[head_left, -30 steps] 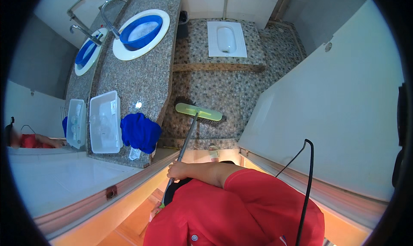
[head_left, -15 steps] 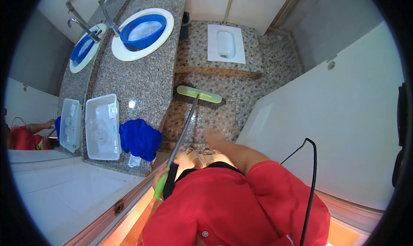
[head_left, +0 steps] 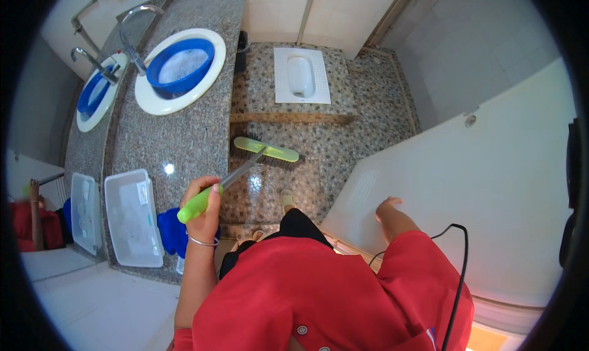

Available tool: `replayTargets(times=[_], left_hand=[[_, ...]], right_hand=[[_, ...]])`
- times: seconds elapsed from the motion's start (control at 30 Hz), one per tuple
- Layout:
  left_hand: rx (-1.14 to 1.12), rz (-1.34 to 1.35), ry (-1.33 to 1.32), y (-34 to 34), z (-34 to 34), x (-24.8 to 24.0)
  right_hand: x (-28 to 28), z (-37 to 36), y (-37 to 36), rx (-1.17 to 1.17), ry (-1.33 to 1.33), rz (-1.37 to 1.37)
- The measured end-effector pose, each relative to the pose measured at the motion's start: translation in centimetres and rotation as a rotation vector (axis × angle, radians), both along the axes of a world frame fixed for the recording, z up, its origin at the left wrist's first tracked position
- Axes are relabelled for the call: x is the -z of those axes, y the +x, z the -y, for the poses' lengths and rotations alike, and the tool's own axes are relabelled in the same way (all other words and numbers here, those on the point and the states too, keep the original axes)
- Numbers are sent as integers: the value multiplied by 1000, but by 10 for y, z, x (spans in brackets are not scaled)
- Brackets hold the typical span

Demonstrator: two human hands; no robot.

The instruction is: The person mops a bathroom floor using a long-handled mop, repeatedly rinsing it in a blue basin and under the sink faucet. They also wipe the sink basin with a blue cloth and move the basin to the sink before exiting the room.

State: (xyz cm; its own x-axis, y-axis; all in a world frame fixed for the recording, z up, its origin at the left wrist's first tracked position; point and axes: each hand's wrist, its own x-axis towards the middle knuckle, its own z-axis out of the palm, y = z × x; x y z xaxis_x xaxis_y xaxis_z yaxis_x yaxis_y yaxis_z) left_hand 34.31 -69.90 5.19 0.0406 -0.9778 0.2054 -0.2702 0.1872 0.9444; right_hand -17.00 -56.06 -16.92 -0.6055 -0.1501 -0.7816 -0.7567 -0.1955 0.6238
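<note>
My left hand (head_left: pixel 209 219) is closed around the bright green grip of a long-handled broom (head_left: pixel 265 150), above the counter's front edge. The grey shaft slants away to a yellow-green head with dark bristles, which rests on the pebble-patterned floor. Off to the right, my right hand (head_left: pixel 388 209) holds nothing. Its fingers are stretched out against or just in front of the white door (head_left: pixel 454 185); whether it touches cannot be told.
A granite counter (head_left: pixel 178 133) runs along the left. It bears a blue basin (head_left: pixel 205 61) of suds in a sink, a clear plastic bin (head_left: pixel 132 219) and a blue cloth (head_left: pixel 172 231). Behind the broom, a raised step (head_left: pixel 294 117) carries a squat toilet (head_left: pixel 301 75). A dark bin (head_left: pixel 241 53) stands beside it.
My left hand has come up and forward with the broom's grip, from beside my hip. My right hand has swung right to the door. One sandalled foot has stepped forward.
</note>
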Motion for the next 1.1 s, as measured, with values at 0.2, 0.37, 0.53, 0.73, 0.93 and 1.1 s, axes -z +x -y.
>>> replayTargets(times=[0.2, 0.37, 0.53, 0.73, 0.93, 1.1], left_hand=[[164, 35, -43, -78, 84, -31], [297, -14, -48, -174, 170, -57], [709, -167, -42, -240, 215, -74], [1121, -563, 37, -248, 249, -59], [216, -853, 642, -117, 349, 63], [-477, -1144, 919, 62, 431, 181]], right_hand=[[63, 68, -34, 29, -114, 542], [44, 219, 63, 655, -845, 1107], [14, 322, 133, 2353, -141, 1338], [2, 364, 143, 2838, -175, 1251], [-37, 355, 108, 2789, -221, 1355], [-100, 310, 83, 2545, -663, 1267]])
